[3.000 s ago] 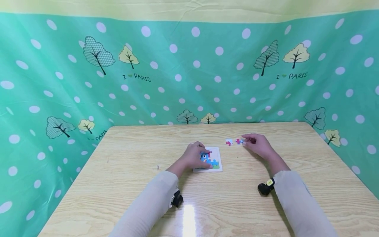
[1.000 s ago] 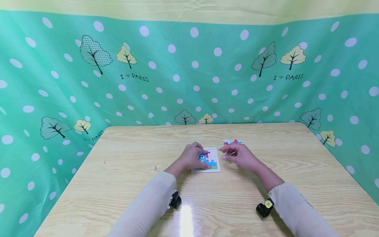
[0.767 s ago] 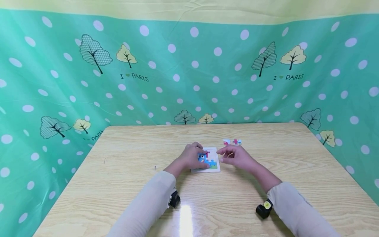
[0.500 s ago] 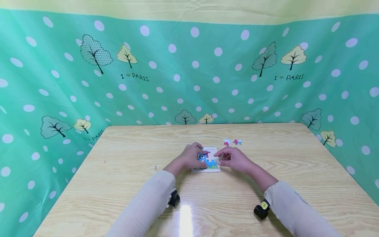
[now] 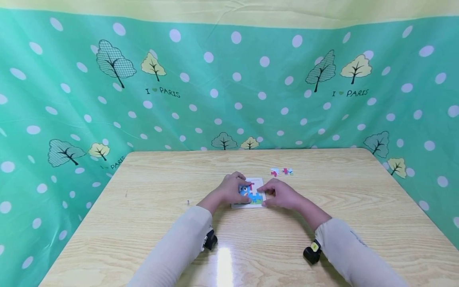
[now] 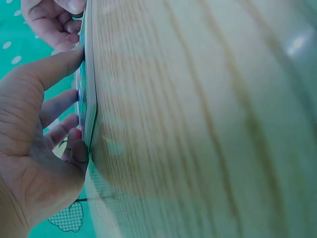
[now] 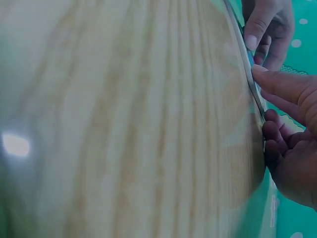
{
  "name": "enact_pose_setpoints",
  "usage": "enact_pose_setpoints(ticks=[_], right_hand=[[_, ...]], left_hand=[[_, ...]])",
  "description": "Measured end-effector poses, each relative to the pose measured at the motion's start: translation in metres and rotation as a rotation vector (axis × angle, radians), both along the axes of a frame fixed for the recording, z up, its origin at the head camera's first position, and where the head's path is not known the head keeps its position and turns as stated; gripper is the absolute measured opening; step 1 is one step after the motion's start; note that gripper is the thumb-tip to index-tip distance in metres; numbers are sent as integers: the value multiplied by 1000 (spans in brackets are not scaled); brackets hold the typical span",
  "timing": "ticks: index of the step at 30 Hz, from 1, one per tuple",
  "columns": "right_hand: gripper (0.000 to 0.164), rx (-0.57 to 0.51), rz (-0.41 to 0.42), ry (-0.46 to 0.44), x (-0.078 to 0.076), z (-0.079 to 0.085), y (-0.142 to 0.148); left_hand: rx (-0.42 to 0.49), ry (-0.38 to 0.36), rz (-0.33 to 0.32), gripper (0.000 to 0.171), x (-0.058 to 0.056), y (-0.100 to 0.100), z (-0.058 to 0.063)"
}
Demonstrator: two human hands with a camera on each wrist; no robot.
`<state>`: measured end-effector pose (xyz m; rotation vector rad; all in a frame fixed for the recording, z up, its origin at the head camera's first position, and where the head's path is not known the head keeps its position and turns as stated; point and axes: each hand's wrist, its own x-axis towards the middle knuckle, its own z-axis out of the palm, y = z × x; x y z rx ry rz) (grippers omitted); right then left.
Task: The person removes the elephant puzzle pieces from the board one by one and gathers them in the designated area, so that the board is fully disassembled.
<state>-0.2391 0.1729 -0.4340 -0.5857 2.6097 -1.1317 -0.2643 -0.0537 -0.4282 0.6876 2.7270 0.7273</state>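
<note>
A person's left hand [image 5: 231, 189] spreads thumb and fingers wide over a square white-rimmed jigsaw tray [image 5: 247, 206], printed blue and green, mid-table. The right hand [image 5: 281, 194], thumb and forefinger apart, is at its right edge; I cannot tell whether it pinches anything. Two small pink-and-white jigsaw pieces [image 5: 274, 172] lie just beyond; pale wood-grain tabletop [image 5: 125, 223] stretches either side, green polka-dot curtain [image 5: 229, 99] behind

The white-framed puzzle [image 5: 256, 185], partly filled, lies between left fingers [image 5: 245, 183] and right fingers [image 5: 264, 186]; small loose pieces [image 5: 274, 172] lie beyond.
</note>
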Motion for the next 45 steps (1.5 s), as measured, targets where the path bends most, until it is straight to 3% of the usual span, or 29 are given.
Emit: enact_pose_setpoints(ticks=[16, 21, 30, 37, 45], right_hand=[[33, -3, -12, -22, -2, -3, -5], [32, -67, 10, -33, -3, -2, -5], [15, -157, 23, 5, -1, -2, -2], [15, -234, -26, -45, 1, -4, 2], [18, -354, -16, -128, 5, -4, 9]], left_hand=[[1, 14, -3, 60, 0, 0, 0], [2, 20, -4, 59, 0, 0, -1], [3, 16, 5, 59, 1, 0, 0], [8, 22, -4, 60, 1, 0, -1], [7, 28, -15, 58, 0, -1, -3]])
